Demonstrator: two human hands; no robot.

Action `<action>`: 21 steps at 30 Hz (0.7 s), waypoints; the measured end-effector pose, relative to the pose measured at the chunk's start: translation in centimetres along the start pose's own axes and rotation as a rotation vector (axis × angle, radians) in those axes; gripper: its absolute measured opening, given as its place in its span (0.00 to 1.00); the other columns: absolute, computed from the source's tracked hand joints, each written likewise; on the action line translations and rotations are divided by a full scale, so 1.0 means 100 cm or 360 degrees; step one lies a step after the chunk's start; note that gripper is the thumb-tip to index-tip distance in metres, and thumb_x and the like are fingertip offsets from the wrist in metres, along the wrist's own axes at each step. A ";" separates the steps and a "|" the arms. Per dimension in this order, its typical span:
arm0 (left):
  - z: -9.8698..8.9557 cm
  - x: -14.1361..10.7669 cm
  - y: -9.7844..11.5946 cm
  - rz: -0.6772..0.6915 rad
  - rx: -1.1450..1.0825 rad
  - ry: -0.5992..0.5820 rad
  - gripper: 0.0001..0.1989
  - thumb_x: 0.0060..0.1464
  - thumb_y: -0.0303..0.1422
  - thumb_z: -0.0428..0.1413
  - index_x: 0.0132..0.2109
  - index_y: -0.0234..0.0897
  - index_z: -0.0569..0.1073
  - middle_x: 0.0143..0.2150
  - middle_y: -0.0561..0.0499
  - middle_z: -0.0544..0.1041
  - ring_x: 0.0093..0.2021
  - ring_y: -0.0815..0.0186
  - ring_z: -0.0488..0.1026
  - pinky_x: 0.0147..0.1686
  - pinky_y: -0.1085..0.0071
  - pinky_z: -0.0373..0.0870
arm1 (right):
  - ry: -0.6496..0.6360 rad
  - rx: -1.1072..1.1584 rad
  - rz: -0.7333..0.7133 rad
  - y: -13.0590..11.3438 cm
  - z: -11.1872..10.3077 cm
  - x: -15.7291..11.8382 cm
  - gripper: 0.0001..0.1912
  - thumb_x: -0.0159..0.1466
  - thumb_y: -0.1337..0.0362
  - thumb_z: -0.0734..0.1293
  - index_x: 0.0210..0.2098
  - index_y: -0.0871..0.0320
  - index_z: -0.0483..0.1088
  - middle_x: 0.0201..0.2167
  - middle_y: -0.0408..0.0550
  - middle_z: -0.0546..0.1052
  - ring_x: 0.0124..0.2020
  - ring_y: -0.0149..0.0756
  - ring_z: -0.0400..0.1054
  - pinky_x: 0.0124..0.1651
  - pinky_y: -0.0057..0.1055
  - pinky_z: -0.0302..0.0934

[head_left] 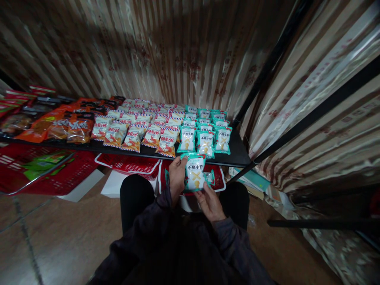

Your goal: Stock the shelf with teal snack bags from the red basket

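Above red plastic basket point(220, 180) | puffy glossy packet point(195, 174) | left grip point(177, 177) and right grip point(211, 204) both clasping it

The black shelf point(239, 153) carried, side by side in close groups, teal packs point(205, 145) near its right end, three across the front, then striped packs point(132, 137) through the middle, orange packs point(79, 129) to the left of those, and red packs point(20, 95) toward the far left.

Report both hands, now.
Left hand: closed on the upper left edge of a teal-and-white packet.
Right hand: at the packet's lower right corner; whether it grips cannot be told.
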State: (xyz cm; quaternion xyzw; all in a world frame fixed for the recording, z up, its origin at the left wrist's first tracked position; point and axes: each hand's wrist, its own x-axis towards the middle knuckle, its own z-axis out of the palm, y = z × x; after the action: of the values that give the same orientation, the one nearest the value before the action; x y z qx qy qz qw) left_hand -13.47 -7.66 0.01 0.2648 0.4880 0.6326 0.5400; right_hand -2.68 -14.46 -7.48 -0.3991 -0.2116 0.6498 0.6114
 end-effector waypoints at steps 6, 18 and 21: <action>-0.004 -0.001 0.004 -0.0021 0.0063 -0.0110 0.15 0.39 0.42 0.64 0.26 0.35 0.70 0.20 0.59 0.70 0.21 0.74 0.64 0.23 0.77 0.61 | 0.0122 -0.0207 -0.0294 -0.028 -0.008 0.020 0.24 0.52 0.49 0.74 0.44 0.55 0.75 0.45 0.50 0.79 0.49 0.41 0.73 0.52 0.40 0.67; -0.007 -0.007 -0.006 -0.0057 0.0278 -0.0363 0.15 0.41 0.42 0.64 0.27 0.34 0.73 0.23 0.55 0.73 0.24 0.72 0.67 0.25 0.76 0.63 | 0.0443 -0.0312 -0.0131 -0.056 0.014 0.042 0.15 0.41 0.56 0.77 0.22 0.59 0.74 0.19 0.40 0.76 0.19 0.28 0.68 0.21 0.22 0.61; -0.011 -0.006 -0.006 -0.0195 0.0241 -0.0474 0.20 0.38 0.45 0.65 0.32 0.33 0.75 0.28 0.52 0.77 0.28 0.68 0.72 0.29 0.74 0.67 | 0.0502 -0.0316 -0.0193 -0.055 0.015 0.045 0.16 0.40 0.55 0.77 0.22 0.59 0.73 0.17 0.40 0.75 0.18 0.27 0.67 0.18 0.22 0.57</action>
State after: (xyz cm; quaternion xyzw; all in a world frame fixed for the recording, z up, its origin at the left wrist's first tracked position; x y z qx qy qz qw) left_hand -13.98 -8.60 -0.81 0.3653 0.4639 0.5137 0.6225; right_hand -0.14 -8.87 -3.56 -0.5408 -0.2000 0.5171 0.6325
